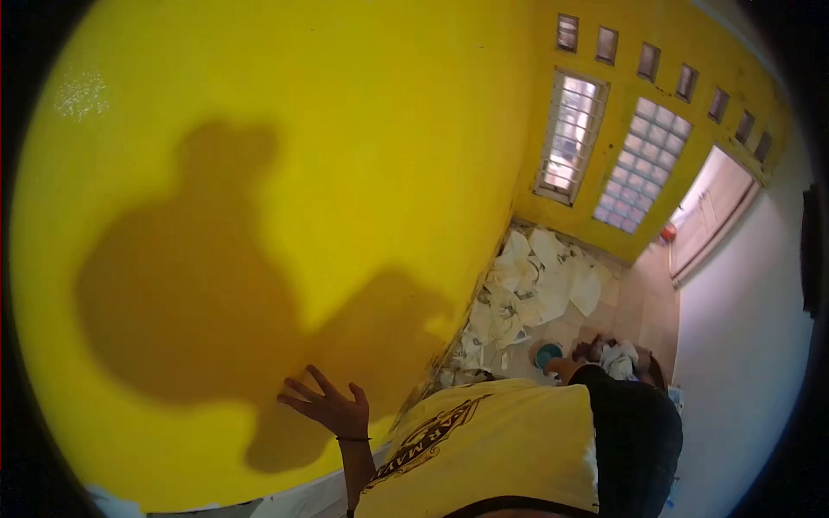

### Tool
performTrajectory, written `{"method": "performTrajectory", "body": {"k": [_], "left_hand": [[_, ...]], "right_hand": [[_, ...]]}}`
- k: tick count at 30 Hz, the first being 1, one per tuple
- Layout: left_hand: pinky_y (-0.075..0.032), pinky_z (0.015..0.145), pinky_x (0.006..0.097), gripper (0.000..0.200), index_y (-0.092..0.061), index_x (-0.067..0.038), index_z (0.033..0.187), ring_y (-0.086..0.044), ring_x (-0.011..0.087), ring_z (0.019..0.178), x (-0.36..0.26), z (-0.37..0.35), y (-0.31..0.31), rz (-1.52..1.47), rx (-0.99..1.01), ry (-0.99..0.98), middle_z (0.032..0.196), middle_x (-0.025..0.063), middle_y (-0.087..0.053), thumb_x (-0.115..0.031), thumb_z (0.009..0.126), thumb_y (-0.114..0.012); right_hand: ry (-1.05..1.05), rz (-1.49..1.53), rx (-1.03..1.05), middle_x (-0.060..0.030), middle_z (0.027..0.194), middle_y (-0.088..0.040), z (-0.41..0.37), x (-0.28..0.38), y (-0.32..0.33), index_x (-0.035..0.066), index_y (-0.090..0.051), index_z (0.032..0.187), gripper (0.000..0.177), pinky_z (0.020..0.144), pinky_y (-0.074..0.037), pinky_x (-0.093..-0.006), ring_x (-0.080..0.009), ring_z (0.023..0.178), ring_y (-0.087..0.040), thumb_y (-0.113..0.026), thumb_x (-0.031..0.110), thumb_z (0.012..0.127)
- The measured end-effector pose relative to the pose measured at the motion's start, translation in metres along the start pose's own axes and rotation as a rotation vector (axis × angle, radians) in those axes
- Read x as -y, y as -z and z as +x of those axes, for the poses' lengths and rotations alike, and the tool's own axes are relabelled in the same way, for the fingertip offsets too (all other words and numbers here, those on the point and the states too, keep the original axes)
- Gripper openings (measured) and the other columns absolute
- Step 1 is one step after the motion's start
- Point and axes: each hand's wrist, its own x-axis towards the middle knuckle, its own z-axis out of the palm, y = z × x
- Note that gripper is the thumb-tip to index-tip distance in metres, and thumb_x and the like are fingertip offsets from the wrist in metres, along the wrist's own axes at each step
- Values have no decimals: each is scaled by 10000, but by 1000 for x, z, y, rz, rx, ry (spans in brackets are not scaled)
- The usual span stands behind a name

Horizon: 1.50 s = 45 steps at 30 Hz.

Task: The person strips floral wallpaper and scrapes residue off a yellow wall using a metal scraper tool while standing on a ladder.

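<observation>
My left hand (pixel 330 406) is open with its fingers spread, held flat against or just off the freshly yellow wall (pixel 259 173). It holds nothing, and a thin dark band circles its wrist. Its shadow and the shadow of my head and shoulder fall on the wall above it. My yellow printed shirt (pixel 484 449) and dark shorts (pixel 635 432) fill the bottom of the view. My right hand is out of view.
Crumpled white sheets of paper (pixel 535 289) cover the tiled floor along the foot of the wall. A small teal pot (pixel 546 354) stands near my feet. Barred and glass-block windows (pixel 604 147) sit in the far yellow wall, beside a doorway (pixel 712 211). A white wall (pixel 743 345) runs on the right.
</observation>
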Motion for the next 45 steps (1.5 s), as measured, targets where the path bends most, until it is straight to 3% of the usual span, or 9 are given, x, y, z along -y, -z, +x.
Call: {"method": "performTrajectory", "body": {"k": [2, 7, 12, 20, 30, 32, 33, 37, 45], "left_hand": [[-185, 1081, 712, 894, -272, -89, 1515, -71, 615, 1391, -3, -11, -6, -68, 78, -53, 1573, 299, -82, -293, 728, -644], [-242, 1084, 644, 701, -450, -26, 1370, -257, 502, 1378, -29, -12, -10, -459, 195, -270, 1475, 290, -308, -247, 745, -679], [-517, 874, 371, 586, -510, 17, 1278, -619, 288, 1059, -71, -9, -49, -1328, 829, 93, 1241, 196, -575, -129, 786, -794], [-531, 746, 266, 383, -552, -3, 1163, -634, 138, 905, -138, 5, -59, -1863, 1127, 145, 1068, 119, -653, -104, 848, -745], [-517, 732, 305, 251, -614, -22, 1094, -656, 177, 847, -78, -34, -146, -1936, 1434, 622, 973, 118, -683, -173, 900, -668], [-475, 939, 449, 514, -551, 0, 1262, -592, 357, 1107, -62, -65, -181, -993, 808, -354, 1225, 260, -582, -281, 859, -699], [-475, 939, 449, 514, -551, 0, 1262, -592, 357, 1107, -53, -85, -195, -994, 816, -350, 1225, 260, -582, -281, 859, -699], [-353, 1098, 475, 824, -449, 7, 1393, -394, 441, 1333, -22, -134, -182, -455, 1223, -263, 1513, 298, -271, -495, 789, -698], [-396, 1082, 445, 867, -459, 12, 1397, -477, 362, 1302, 61, -259, -207, -496, 1796, -39, 1408, 237, -490, -617, 822, -620]], "right_hand": [[-425, 179, -10, -189, 1098, -677, 6, 31, -20, -7, -652, 1122, 430, 837, -523, -422, -331, 970, -656, -649, 297, 817], [284, 276, -842, -207, 882, -627, -43, 88, -10, 31, -483, 1199, 438, 702, -473, -471, -372, 800, -629, -639, 287, 880], [666, 508, -833, -147, 907, -600, -177, 244, 46, 30, -429, 1274, 404, 686, -470, -360, -268, 766, -605, -591, 136, 920], [838, 555, -595, -89, 1017, -564, -230, 292, 41, 33, -435, 1288, 446, 793, -452, -285, -152, 890, -557, -630, 34, 887], [657, 667, -618, -113, 1018, -590, -203, 262, 25, 37, -470, 1269, 408, 671, -472, -306, -160, 819, -586, -624, 101, 897], [527, 807, -588, -103, 972, -596, -177, 241, 20, 33, -478, 1260, 415, 634, -471, -317, -155, 767, -584, -633, 117, 884], [398, 940, -554, -92, 926, -602, -165, 227, 15, 29, -487, 1250, 423, 597, -469, -327, -150, 716, -582, -642, 133, 871], [40, 868, -485, -75, 751, -582, -131, 159, 3, -16, -529, 1102, 360, 473, -431, -355, -163, 564, -552, -672, 149, 815], [-460, 946, -387, -68, 542, -489, -103, 52, -65, 3, -574, 739, 182, 389, -364, -350, -176, 408, -477, -685, 142, 781]]}}
